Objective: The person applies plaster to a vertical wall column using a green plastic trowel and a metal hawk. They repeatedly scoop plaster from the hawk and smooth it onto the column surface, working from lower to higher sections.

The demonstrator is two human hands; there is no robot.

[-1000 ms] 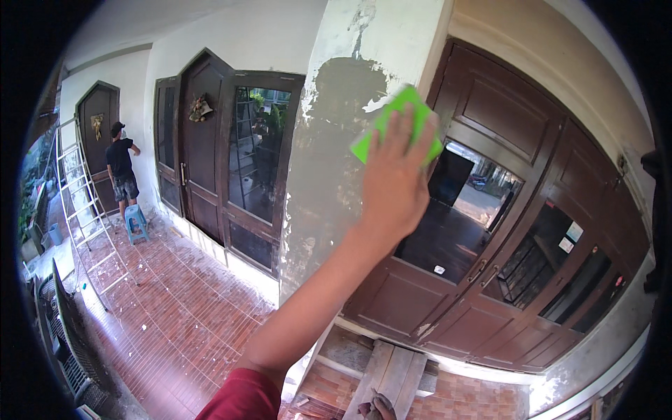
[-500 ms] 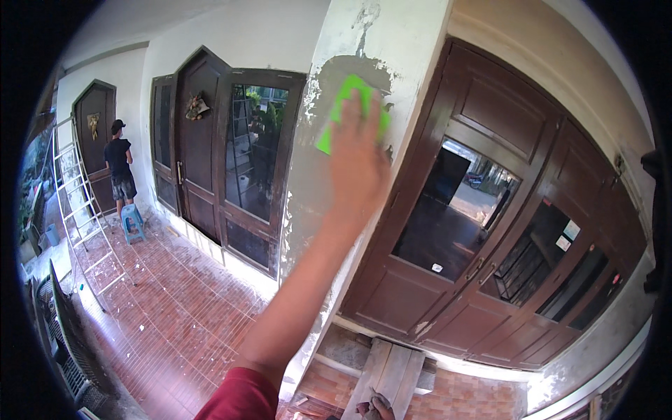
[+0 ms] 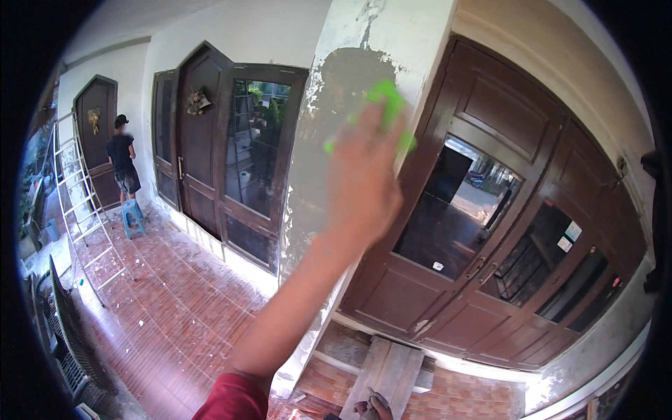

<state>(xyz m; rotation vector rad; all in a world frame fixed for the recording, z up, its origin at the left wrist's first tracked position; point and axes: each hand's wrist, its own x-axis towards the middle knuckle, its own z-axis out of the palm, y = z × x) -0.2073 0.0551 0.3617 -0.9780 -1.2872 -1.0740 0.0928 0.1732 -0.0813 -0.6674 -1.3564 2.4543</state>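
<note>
Green pad point(image 3: 389, 96), behind slightly parted left fingers point(image 3: 369, 124), held by them; edges jutting past tips

The pad point(image 3: 390, 101) is before the pillar point(image 3: 315, 182), which stands right of the window point(image 3: 255, 150) and left of the double doors point(image 3: 500, 87).

You wear a deep red sleeve point(image 3: 234, 397), short and plain where it shows, ending around your elbow in a soft, slightly rumpled hem. Below it your left forearm point(image 3: 290, 304) is bare, smooth and slender. Your left hand point(image 3: 364, 182) is bare as well, its fingers smeared by blur. At the wooden planks' lower end show what look like your feet point(image 3: 378, 406), too small to tell any footwear.
</note>
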